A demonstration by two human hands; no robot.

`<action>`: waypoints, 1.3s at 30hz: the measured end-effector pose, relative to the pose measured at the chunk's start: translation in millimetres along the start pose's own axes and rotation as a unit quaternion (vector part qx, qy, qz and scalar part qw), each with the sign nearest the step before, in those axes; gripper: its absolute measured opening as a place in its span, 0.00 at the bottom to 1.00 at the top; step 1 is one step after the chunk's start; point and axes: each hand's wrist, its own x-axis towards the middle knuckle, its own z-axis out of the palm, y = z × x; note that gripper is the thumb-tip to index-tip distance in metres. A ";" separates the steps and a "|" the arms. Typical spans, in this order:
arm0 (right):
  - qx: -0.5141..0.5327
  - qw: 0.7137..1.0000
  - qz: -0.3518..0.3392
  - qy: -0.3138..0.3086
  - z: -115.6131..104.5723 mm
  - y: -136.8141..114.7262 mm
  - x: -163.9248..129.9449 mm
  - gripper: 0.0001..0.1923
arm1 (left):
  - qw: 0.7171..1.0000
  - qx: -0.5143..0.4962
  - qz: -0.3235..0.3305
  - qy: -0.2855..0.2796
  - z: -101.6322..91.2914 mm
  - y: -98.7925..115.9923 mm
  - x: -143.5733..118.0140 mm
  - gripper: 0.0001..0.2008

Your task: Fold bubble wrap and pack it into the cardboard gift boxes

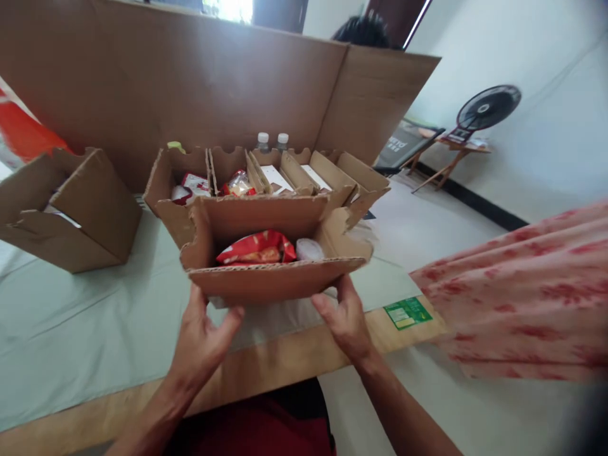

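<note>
A small open-topped cardboard box [280, 282] with notched side walls is in front of me, tilted so its inside shows. In it lie a red snack packet [261, 248] and, to its right, a whitish round container [309, 249]. My left hand [206, 335] grips the lower left corner, its thumb toward the front and its other fingers partly hidden. At the lower right corner, my right hand [345, 316] grips the same box, with most fingers behind or under it.
Behind stands a row of cardboard compartments [178, 218] with packets and white boxes. Two white-capped bottles [272, 140] stand beyond it, before a tall cardboard panel [204, 95]. Another cardboard box [102, 221] is at left on the green cloth [147, 304]. A floral curtain [527, 297] hangs right.
</note>
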 end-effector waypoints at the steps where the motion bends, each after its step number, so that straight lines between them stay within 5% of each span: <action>1: -0.003 1.000 0.006 0.015 -1.5 2.1 2.8 0.30 | 1.000 -0.013 0.010 -0.006 5.3 2.3 2.9 0.28; 5: -0.005 0.995 0.029 0.095 -21.0 28.1 -3.3 0.29 | 0.997 -0.024 0.041 -0.063 35.5 5.2 -6.1 0.32; 8: 0.007 0.997 0.024 0.072 -13.9 39.8 -11.1 0.28 | 0.999 0.009 0.021 -0.026 31.6 -5.3 -24.5 0.31; 13: 0.075 0.996 -0.020 -0.047 64.3 6.3 2.6 0.24 | 0.995 0.064 -0.039 0.062 -35.1 -27.5 -66.0 0.22; 16: 0.089 0.984 -0.052 -0.146 122.3 -26.0 24.8 0.26 | 0.981 0.107 -0.098 0.127 -69.9 -41.1 -100.6 0.25; 22: 0.114 0.941 -0.092 -0.304 218.4 -77.0 60.3 0.37 | 0.964 0.156 -0.087 0.196 -90.4 -69.7 -150.9 0.46; 28: 0.057 0.954 -0.092 -0.279 258.8 -105.4 66.3 0.37 | 0.976 0.131 -0.078 0.156 -90.2 -71.4 -142.1 0.54; 35: 0.178 0.957 -0.115 -0.200 295.2 -95.1 66.1 0.53 | 0.963 0.176 -0.029 0.201 -85.8 -62.6 -120.2 0.42; 39: 0.201 0.954 -0.131 -0.180 300.7 -92.7 63.5 0.52 | 0.961 0.192 -0.021 0.196 -88.5 -67.0 -116.7 0.41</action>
